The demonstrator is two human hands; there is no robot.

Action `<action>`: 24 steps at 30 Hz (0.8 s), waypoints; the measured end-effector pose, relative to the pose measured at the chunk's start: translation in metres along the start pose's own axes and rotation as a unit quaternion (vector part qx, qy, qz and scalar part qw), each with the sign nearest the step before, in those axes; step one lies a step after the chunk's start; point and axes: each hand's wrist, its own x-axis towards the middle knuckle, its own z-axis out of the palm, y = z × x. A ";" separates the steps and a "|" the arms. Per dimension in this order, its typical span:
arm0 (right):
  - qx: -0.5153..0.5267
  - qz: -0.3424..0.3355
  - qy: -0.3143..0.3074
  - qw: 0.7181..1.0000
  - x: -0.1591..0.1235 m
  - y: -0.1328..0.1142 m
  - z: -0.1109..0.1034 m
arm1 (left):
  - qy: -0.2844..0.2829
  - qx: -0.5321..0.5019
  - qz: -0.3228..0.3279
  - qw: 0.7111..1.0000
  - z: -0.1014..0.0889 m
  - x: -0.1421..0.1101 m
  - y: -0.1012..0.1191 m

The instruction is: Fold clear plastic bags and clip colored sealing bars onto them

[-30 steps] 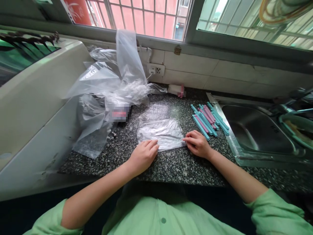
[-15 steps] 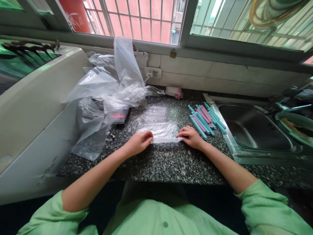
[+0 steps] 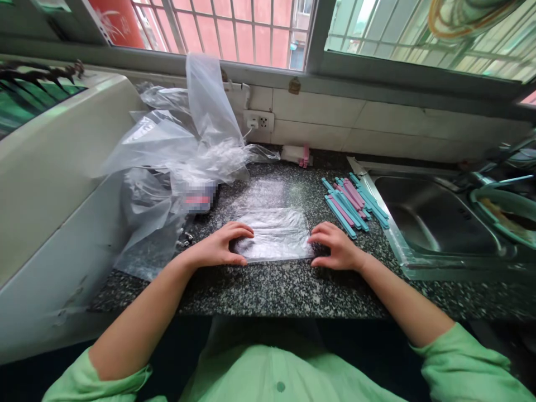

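A clear plastic bag point(image 3: 278, 234) lies flat and slightly wrinkled on the speckled counter in front of me. At its left edge is my left hand point(image 3: 220, 244), thumb and fingers apart, with nothing gripped. My right hand point(image 3: 337, 247) is at the bag's right edge, its fingers likewise spread and curved; whether the fingertips touch the plastic I cannot tell. Beyond my right hand lies a loose pile of blue and pink plastic sealing clips point(image 3: 352, 205).
A heap of large clear plastic bags point(image 3: 167, 145) covers the counter's left side, beside a blurred-out package point(image 3: 199, 196). A small bag with pink ends point(image 3: 295, 154) rests by the wall below a socket point(image 3: 258, 121). The steel sink point(image 3: 435, 218) is at right.
Both hands have let go of the bag's near edge and opened, moving slightly apart. The edge that was folded up now lies flat toward me.
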 end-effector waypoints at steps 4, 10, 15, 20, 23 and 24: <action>-0.054 -0.017 0.016 0.998 0.000 -0.011 0.005 | -0.012 0.037 0.011 0.999 0.001 0.000 0.005; 0.075 0.081 0.089 0.990 0.008 -0.005 0.002 | 0.053 0.071 -0.002 0.996 0.006 0.003 -0.002; 0.075 0.093 0.032 0.992 0.002 0.015 -0.005 | 0.144 0.013 -0.064 0.987 0.013 0.010 -0.015; -0.002 0.075 0.009 0.997 0.007 0.027 0.005 | 0.166 -0.010 -0.097 0.981 0.014 0.013 -0.016; 0.001 0.104 0.035 0.994 0.018 0.025 0.015 | 0.166 -0.019 -0.114 0.979 0.014 0.016 -0.015; 0.007 0.117 0.043 0.992 0.021 0.024 0.018 | 0.172 -0.026 -0.123 0.977 0.014 0.017 -0.015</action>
